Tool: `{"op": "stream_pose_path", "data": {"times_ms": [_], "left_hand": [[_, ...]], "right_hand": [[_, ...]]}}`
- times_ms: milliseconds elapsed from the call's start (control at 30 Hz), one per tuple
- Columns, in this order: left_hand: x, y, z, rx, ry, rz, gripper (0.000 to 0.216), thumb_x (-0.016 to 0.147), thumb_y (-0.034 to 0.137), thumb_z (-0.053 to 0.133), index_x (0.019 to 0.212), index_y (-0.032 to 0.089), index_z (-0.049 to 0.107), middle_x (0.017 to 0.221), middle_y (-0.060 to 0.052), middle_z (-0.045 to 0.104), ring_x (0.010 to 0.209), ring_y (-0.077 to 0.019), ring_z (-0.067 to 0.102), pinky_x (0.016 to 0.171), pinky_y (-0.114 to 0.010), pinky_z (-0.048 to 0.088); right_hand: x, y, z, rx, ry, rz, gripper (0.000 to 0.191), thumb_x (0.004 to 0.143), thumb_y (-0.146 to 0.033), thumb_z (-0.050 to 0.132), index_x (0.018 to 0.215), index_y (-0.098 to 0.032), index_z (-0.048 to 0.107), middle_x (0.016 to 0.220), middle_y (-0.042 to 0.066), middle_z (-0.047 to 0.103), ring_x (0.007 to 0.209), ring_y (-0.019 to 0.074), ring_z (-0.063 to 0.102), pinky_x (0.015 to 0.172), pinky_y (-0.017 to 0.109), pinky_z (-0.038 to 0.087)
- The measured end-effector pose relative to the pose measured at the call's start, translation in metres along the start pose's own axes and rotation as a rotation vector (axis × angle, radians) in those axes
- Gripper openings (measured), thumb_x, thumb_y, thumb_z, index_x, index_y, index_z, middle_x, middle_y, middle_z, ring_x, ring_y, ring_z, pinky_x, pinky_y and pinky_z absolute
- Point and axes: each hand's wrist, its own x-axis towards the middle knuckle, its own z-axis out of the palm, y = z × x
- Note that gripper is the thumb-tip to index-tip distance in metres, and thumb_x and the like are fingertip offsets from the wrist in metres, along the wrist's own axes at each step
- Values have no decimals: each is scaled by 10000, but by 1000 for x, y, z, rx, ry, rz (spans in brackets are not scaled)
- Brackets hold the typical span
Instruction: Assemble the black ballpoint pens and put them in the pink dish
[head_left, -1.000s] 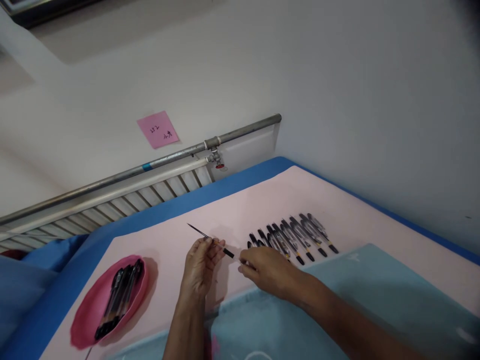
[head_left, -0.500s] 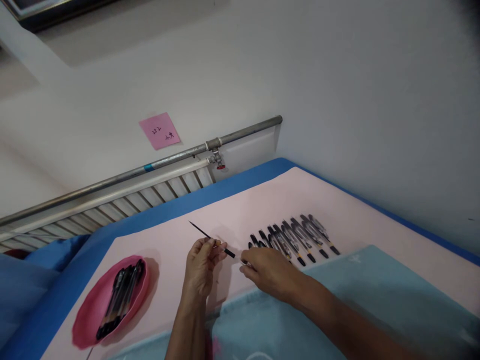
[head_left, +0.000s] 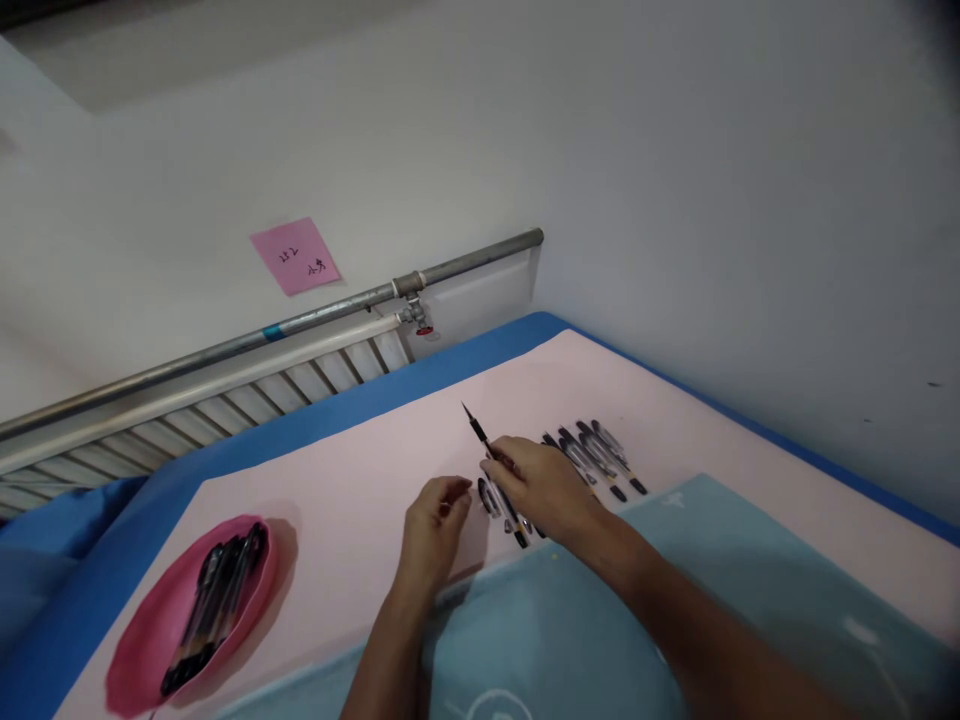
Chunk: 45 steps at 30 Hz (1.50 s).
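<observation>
My right hand (head_left: 547,490) is closed on a thin black pen (head_left: 487,450). Its pointed tip aims up and away from me over the pink sheet (head_left: 352,490). The hand hovers over the left end of a row of black pens (head_left: 600,452) lying side by side on the sheet and hides some of them. My left hand (head_left: 433,528) sits just to the left, fingers curled in, with nothing visible in them. Its fingertips are close to a pen end (head_left: 487,496) beside the right hand.
A pink bowl (head_left: 135,650) holding several black pens sits at the lower left. A teal cloth (head_left: 720,560) covers the near side, over a blue table cover (head_left: 315,415). Behind are a radiator (head_left: 225,400), a grey pipe and a pink sticky note (head_left: 294,256) on the wall.
The thin pen passed from my left hand to my right, which carried it right over the row of pens. My left hand curled shut. The view shifted slightly.
</observation>
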Motion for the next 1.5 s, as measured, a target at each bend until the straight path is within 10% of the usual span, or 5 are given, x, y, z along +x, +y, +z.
{"op": "stream_pose_path", "data": {"times_ms": [400, 967, 1300, 1500], "left_hand": [[0, -5, 17, 641, -123, 95, 222, 813, 259, 428, 868, 199, 635, 821, -60, 532, 769, -169, 517, 690, -284, 392], [-9, 8, 29, 719, -178, 121, 114, 714, 207, 527, 678, 177, 631, 734, -58, 555, 673, -166, 485, 658, -305, 301], [4, 3, -25, -736, 229, -357, 160, 573, 173, 708, 646, 150, 567, 619, 23, 575, 573, -80, 522, 616, -220, 418], [7, 2, -46, -1064, 271, -447, 173, 648, 55, 645, 795, 141, 620, 745, -23, 652, 640, -87, 600, 655, -225, 484]], "right_hand": [[0, 3, -2, -29, 33, 1, 184, 832, -269, 434, 684, -178, 496, 666, -14, 534, 578, 89, 441, 538, 208, 249], [-2, -2, -6, -30, -38, -5, 161, 840, -243, 429, 738, -165, 525, 690, -4, 534, 598, 92, 439, 550, 213, 241], [-6, -7, 1, -13, -235, -77, 176, 830, -272, 436, 738, -171, 548, 710, 11, 586, 634, 107, 502, 538, 212, 240], [-15, -17, 17, -47, -386, -169, 152, 789, -252, 473, 699, -162, 556, 682, 18, 594, 622, 121, 519, 514, 218, 230]]}}
